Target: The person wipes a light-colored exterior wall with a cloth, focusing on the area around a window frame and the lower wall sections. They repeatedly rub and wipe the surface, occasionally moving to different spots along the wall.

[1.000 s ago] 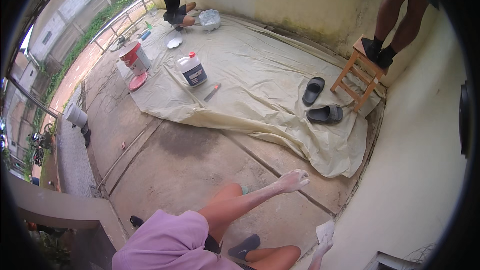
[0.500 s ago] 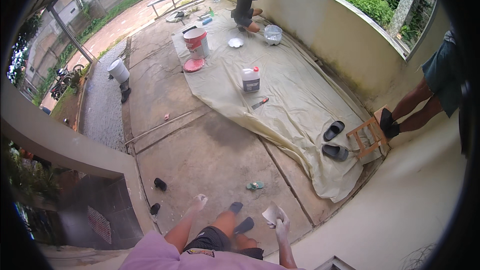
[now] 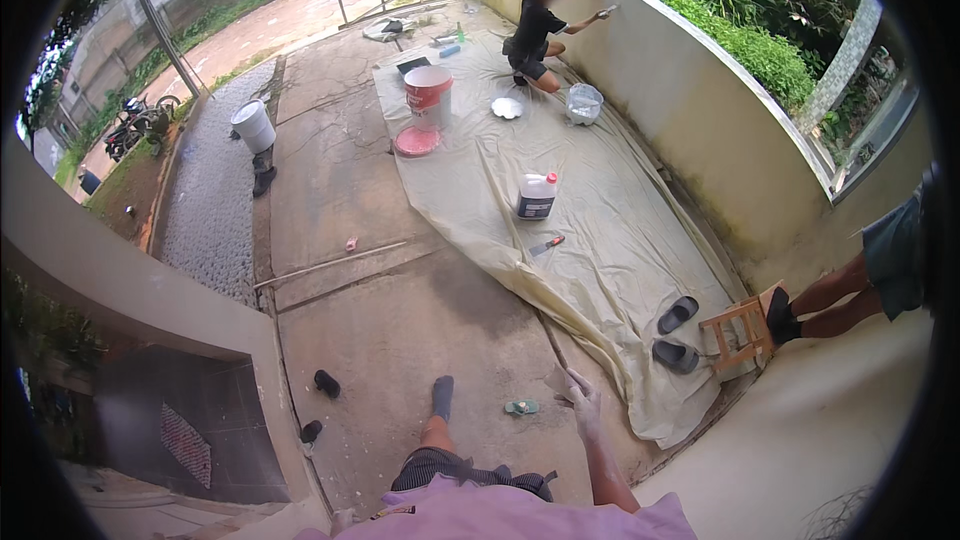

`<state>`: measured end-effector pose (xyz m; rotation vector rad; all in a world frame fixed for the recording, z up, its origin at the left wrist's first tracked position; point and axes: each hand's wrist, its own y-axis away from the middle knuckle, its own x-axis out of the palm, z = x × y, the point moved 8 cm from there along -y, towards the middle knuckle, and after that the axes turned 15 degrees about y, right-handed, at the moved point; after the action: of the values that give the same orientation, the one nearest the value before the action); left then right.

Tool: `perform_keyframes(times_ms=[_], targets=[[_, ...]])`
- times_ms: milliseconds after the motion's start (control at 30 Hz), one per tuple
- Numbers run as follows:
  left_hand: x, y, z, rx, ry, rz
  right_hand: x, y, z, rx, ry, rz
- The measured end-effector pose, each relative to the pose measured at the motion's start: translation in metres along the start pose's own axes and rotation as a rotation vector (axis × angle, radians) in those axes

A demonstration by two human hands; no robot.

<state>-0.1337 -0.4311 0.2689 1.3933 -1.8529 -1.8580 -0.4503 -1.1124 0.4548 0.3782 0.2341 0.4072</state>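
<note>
My right hand (image 3: 586,402), dusted white, is closed around a thin pale sheet (image 3: 560,383). It is held out in front of me, above the concrete and near the edge of the drop cloth. Only a small part of my left hand (image 3: 343,519) shows at the lower edge, low beside my shirt. Its fingers are too hidden to read. A green sandal (image 3: 522,407) lies on the concrete left of my right hand.
The cream drop cloth (image 3: 470,190) bears a red-and-white bucket (image 3: 429,100), a jug (image 3: 537,198), a scraper (image 3: 547,245) and dark slides (image 3: 677,357). At right a person stands on a wooden stool (image 3: 738,335); another person (image 3: 536,35) squats by the far wall. Black shoes (image 3: 326,383) lie left.
The view has shifted, and one leg now shows where two did. My left hand has dropped back toward my body. My right hand, still holding the sheet, has moved forward.
</note>
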Motion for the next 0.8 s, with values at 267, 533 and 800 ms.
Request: perform_keyframes(times_ms=[267,533,800], targets=[[0.11,-0.059,-0.33,0.586,-0.1,0.086,0.207,-0.115,0.104,-0.064,0.058,0.257],[0.273,0.238,-0.676,0.48,0.275,1.098,0.274,-0.214,0.229,-0.427,0.547,0.241],[0.352,0.219,-0.843,0.568,0.248,1.124,0.292,-0.371,0.29,-0.439,0.404,0.369]])
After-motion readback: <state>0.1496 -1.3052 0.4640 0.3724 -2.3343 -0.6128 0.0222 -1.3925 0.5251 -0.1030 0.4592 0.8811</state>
